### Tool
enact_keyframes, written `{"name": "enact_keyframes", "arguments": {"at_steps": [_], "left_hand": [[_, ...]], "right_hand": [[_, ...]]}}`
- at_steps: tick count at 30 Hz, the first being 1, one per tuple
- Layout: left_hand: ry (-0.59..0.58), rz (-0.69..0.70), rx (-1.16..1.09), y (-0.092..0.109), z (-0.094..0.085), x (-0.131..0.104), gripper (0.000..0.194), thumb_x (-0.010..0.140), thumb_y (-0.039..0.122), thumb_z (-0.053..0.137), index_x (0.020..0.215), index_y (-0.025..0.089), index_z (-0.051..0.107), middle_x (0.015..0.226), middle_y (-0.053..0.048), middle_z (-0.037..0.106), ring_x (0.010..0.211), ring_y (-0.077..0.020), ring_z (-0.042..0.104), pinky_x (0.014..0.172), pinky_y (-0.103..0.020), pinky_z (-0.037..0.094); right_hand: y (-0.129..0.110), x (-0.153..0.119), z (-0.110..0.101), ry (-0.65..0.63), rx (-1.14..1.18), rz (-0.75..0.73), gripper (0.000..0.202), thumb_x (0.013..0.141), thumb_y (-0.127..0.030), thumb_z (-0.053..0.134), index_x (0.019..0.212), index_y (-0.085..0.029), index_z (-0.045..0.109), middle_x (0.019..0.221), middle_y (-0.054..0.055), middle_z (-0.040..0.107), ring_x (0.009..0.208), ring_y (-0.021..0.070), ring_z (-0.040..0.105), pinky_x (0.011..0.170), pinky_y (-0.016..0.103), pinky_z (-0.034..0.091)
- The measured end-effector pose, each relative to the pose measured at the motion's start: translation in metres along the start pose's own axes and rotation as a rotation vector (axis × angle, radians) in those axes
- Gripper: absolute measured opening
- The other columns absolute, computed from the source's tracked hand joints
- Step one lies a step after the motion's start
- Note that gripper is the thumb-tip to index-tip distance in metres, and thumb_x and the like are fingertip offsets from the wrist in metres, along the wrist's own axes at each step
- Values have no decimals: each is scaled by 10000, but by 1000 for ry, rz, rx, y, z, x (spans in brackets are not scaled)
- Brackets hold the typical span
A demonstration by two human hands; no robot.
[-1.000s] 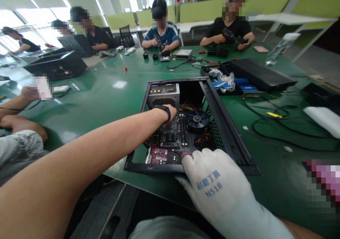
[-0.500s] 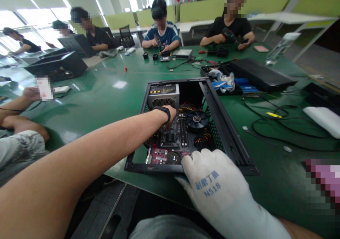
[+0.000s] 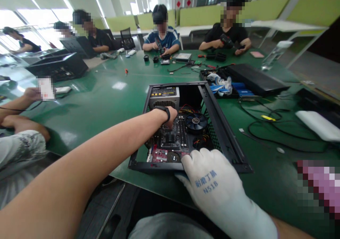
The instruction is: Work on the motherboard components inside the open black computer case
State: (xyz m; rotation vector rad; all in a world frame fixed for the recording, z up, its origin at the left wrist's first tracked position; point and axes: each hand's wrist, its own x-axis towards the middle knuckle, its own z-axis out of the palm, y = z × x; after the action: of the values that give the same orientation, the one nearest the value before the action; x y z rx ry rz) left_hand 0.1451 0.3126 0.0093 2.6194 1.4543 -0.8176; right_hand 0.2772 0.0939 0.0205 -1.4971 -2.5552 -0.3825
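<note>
An open black computer case (image 3: 225,132) lies on its side near the table's front edge. My bare left hand (image 3: 171,117), with a black band at the wrist, reaches down inside over the upper part of the motherboard (image 3: 170,138). Its fingers are curled together, and their tips and anything between them are hidden. My right hand (image 3: 208,177), in a white glove, is wrapped round the near rim of the case. A power supply (image 3: 164,95) sits at the far left inside. The round cooling fan (image 3: 196,122) and a red circuit board (image 3: 160,155) also show.
Right of the case, cables (image 3: 265,125) run across the green table (image 3: 106,101). Behind them, a black case (image 3: 257,78) has gloves (image 3: 220,83) beside it. A water bottle (image 3: 276,55) stands farther back. Co-workers sit around; one person's arm (image 3: 23,99) is at left.
The view has shifted slightly, so the objects at right appear farther left. My left hand stays over the motherboard and my right hand keeps its grip on the rim.
</note>
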Motion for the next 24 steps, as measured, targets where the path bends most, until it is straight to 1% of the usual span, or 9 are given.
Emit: {"name": "enact_keyframes", "arguments": {"at_steps": [4,6,9,12,15,17,20,22,24], "left_hand": [[171,83,-140,-6,-2,-4,408,622,452,730,932,187,746,975,-78,749,913,-221,680,782,-247,507],[264,115,-222,-9,-7,-9,381,654,454,694,933,198,732,941,-53,746,863,-199,676,751,-245,501],[431,121,-354,-16,-21,-25,334,687,426,667,911,185,719,888,-39,741,806,-174,664,723,-243,493],[576,103,-500,-28,-40,-48,313,710,408,661,910,173,713,875,-34,738,792,-153,652,743,-242,489],[713,67,-614,-44,-53,-72,322,727,400,660,925,150,704,870,-49,734,772,-142,639,757,-254,495],[777,14,-688,-55,-53,-86,328,730,402,664,926,142,698,852,-50,730,753,-139,637,754,-263,506],[836,-13,-787,-68,-43,-102,322,717,399,684,919,147,687,829,-40,726,723,-136,639,733,-270,523],[861,-1,-846,-74,-30,-109,321,711,401,697,916,155,677,816,-34,725,701,-133,642,708,-268,531],[861,11,-895,-77,-16,-114,312,712,399,702,911,161,670,800,-29,722,680,-130,644,688,-266,535]], "right_hand": [[-9,-7,4,50,-37,116,369,699,-432,783,938,-222,597,740,22,549,677,208,438,631,345,169],[-12,-9,6,44,-20,170,349,706,-406,784,936,-225,594,753,20,548,689,208,444,639,347,181],[-10,-3,8,-17,16,174,268,747,-376,754,868,-228,567,774,17,544,710,202,451,642,349,186],[2,17,9,-42,-9,162,254,801,-399,704,885,-215,550,810,25,551,757,202,470,656,346,204],[21,50,15,-35,-53,151,242,869,-417,621,941,-197,548,872,46,580,818,203,499,681,339,234],[37,78,22,-32,-67,149,240,919,-409,545,1013,-188,552,940,70,605,879,205,522,712,335,263],[63,128,38,-36,-80,174,323,936,-455,496,1096,-181,557,994,99,624,917,213,552,752,335,316],[81,165,51,-50,-91,216,383,905,-497,539,1092,-165,578,987,112,631,923,221,570,789,350,368],[98,201,63,-61,-104,260,419,911,-507,532,1133,-156,585,1053,105,624,972,219,578,851,390,426]]}}
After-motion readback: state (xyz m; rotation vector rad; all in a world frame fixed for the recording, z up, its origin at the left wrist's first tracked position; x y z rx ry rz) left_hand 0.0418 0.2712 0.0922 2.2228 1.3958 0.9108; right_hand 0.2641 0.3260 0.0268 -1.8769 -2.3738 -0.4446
